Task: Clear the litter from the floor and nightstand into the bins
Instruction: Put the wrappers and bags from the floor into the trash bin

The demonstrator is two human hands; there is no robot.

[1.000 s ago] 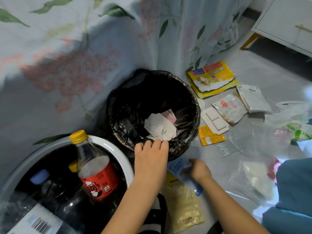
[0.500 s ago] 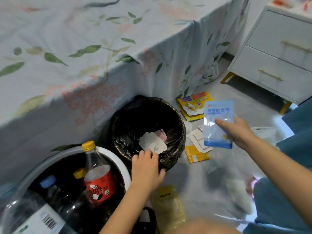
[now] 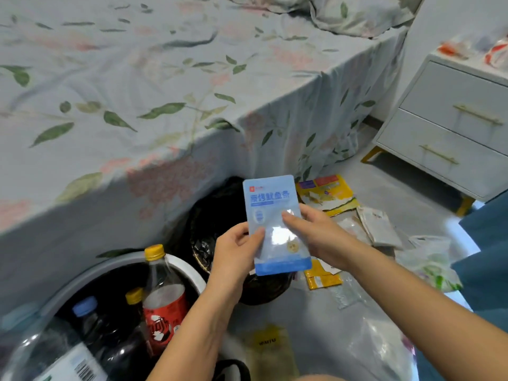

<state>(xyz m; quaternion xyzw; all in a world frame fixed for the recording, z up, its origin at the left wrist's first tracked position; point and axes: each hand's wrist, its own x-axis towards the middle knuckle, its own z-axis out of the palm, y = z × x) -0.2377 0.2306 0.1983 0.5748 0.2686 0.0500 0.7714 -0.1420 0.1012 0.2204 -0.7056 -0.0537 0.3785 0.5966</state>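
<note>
Far left, the white-rimmed bin [image 3: 189, 268] sits packed with bottles, the yellow-capped cola bottle [image 3: 162, 290] poking up tallest, a blue-capped bottle [image 3: 85, 309] beside it. Moving right, the left hand [image 3: 233, 259] pinches the lower left edge of the blue snack pouch [image 3: 275, 224], thumb on the front, fingers curled behind. The pouch is held upright, in the air, directly over the black-lined bin [image 3: 209, 215] at the foot of the bed [image 3: 137, 92]. On its other side the right hand [image 3: 316, 237] grips the right edge, thumb laid across the front.

So the step in hand looks like sorting: wrapper lifted, both hands on it, bin right underneath. The next move probably calls for little more than letting go or pushing it down into the liner; nothing blocks that mouth.

Further right, plenty left on the floor: a torn yellow packet [image 3: 327, 193], a small orange sachet [image 3: 321, 279], a grey-white wrapper [image 3: 379, 226], a clear plastic bag [image 3: 431, 259]. Far right, the white nightstand [image 3: 453, 119] carries blurred litter on top, untouched.
</note>
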